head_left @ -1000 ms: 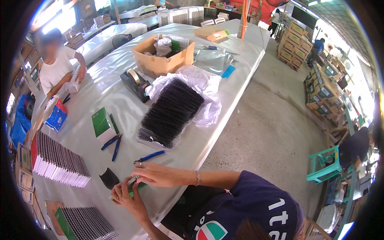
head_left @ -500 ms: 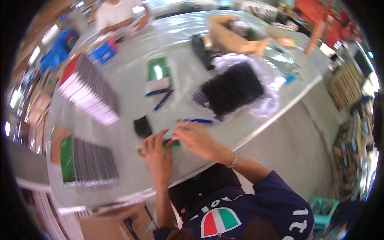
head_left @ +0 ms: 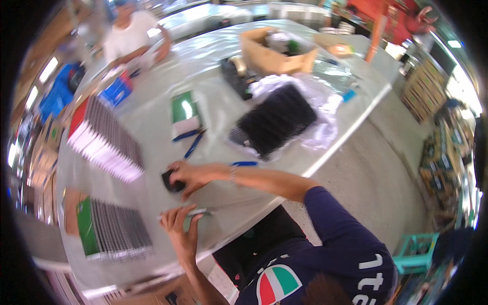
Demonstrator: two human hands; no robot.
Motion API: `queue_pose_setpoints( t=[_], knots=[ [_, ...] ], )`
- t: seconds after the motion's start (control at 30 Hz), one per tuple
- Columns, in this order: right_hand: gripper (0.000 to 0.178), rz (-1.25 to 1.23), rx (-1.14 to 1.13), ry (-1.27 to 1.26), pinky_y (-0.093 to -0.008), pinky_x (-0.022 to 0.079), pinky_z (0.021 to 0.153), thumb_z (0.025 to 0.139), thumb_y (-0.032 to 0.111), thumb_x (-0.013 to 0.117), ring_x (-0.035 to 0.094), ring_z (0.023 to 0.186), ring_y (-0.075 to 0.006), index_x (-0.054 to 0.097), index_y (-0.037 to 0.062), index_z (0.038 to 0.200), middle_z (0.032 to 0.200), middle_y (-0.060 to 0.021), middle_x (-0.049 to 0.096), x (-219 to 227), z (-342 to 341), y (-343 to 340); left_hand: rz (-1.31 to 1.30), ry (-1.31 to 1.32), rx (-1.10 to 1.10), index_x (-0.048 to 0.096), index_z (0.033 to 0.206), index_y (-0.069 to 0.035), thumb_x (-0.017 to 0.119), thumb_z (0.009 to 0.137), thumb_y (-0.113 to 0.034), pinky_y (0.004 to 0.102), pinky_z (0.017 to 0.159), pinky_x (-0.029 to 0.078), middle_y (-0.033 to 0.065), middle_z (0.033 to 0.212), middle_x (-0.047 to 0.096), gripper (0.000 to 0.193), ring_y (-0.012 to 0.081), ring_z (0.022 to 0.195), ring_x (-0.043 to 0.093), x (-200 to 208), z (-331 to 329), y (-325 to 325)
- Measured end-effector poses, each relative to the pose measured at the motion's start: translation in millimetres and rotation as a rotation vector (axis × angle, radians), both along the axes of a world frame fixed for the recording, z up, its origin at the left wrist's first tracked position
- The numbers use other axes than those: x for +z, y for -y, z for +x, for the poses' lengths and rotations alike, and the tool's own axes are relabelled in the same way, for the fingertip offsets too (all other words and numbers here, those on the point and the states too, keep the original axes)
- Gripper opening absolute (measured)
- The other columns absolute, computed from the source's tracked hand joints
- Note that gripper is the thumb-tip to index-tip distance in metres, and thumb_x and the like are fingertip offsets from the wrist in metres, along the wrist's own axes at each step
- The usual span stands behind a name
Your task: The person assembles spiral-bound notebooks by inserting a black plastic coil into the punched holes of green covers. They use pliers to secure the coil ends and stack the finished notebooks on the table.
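My left hand (head_left: 182, 223) is closed on a thin notebook (head_left: 203, 211), seen nearly edge-on near the table's front edge. A thin spiral coil (head_left: 236, 204) stretches to the right from it. My right hand (head_left: 195, 177) reaches across above the left, its fingers curled onto a small black pad (head_left: 172, 181); the fingers partly cover the pad, and the thumb stands off from it. Just beyond the right wrist lies a blue-handled tool (head_left: 245, 163). Blue-handled pliers (head_left: 190, 142) lie farther off, against a green-covered notebook (head_left: 184, 109).
Two stacks of spiral notebooks, a tall one (head_left: 107, 140) and a lower one (head_left: 119, 229), stand at left. A pile of black coils (head_left: 277, 119) lies on white plastic wrap. Behind it is an open cardboard box (head_left: 277, 56). Another person (head_left: 134, 38) works at the far left.
My right hand has left the notebook and moved left to the black pad. My left hand keeps the notebook, whose coil now shows stretching right. The whole view has shifted a little.
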State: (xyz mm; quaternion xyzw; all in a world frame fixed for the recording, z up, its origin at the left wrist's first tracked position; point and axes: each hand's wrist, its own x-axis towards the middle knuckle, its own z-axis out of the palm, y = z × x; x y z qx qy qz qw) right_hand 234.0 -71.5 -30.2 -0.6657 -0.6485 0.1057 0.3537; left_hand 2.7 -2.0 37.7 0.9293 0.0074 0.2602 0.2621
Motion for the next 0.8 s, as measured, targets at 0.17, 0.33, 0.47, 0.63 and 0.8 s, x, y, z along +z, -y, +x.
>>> queue_pose_setpoints(
  t=[0.17, 0.33, 0.47, 0.63, 0.8],
  knots=[
    [0.046, -0.018, -0.218, -0.067, -0.0434, 0.04, 0.103, 0.062, 0.033, 0.088, 0.041, 0.126, -0.0403, 0.063, 0.0038, 0.088, 0.125, -0.024, 0.051, 21.9, -24.1, 15.0, -0.028, 0.007, 0.13, 0.068, 0.104, -0.01, 0.084, 0.073, -0.022, 0.0483, 0.098, 0.038, 0.0153, 0.127, 0.047, 0.037, 0.0328, 0.119, 0.046, -13.1, 1.3, 4.5],
    [0.053, -0.069, -0.317, -0.079, -0.0422, 0.043, 0.093, 0.061, 0.038, 0.089, 0.044, 0.113, -0.0381, 0.058, 0.001, 0.083, 0.112, -0.0224, 0.051, 41.5, -54.1, 66.7, -0.071, 0.129, 0.322, 0.061, 0.114, -0.01, 0.09, 0.066, -0.034, 0.0519, 0.098, 0.038, 0.0175, 0.136, 0.035, 0.061, 0.0356, 0.129, 0.038, -22.4, 6.6, 14.6],
    [0.055, -0.138, -0.466, -0.102, -0.043, 0.044, 0.087, 0.063, 0.04, 0.089, 0.047, 0.106, -0.0378, 0.055, 0.0009, 0.082, 0.108, -0.0222, 0.05, 50.8, -71.6, 98.1, -0.177, 0.14, 0.239, 0.052, 0.116, -0.006, 0.09, 0.066, -0.039, 0.0534, 0.099, 0.037, 0.0183, 0.134, 0.036, 0.071, 0.0363, 0.129, 0.038, -38.7, 6.0, 6.5],
    [0.046, 0.126, -0.594, -0.07, -0.0414, 0.045, 0.087, 0.069, 0.034, 0.086, 0.049, 0.106, -0.0391, 0.058, 0.0008, 0.084, 0.111, -0.0227, 0.05, 11.2, -81.2, 113.2, -0.158, 0.151, 0.142, 0.046, 0.129, -0.005, 0.089, 0.069, -0.021, 0.0502, 0.1, 0.038, 0.018, 0.136, 0.036, 0.075, 0.033, 0.119, 0.044, -51.9, 6.6, -4.0],
    [0.034, 0.05, -0.549, 0.016, -0.0434, 0.044, 0.094, 0.07, 0.024, 0.084, 0.048, 0.118, -0.0367, 0.06, 0.0019, 0.082, 0.126, -0.0213, 0.049, 41.5, -79.1, 120.8, -0.138, 0.144, 0.135, 0.044, 0.135, -0.005, 0.088, 0.071, -0.025, 0.0489, 0.1, 0.038, 0.0192, 0.136, 0.036, 0.08, 0.0328, 0.117, 0.044, -53.5, 4.9, -8.3]
  ],
)
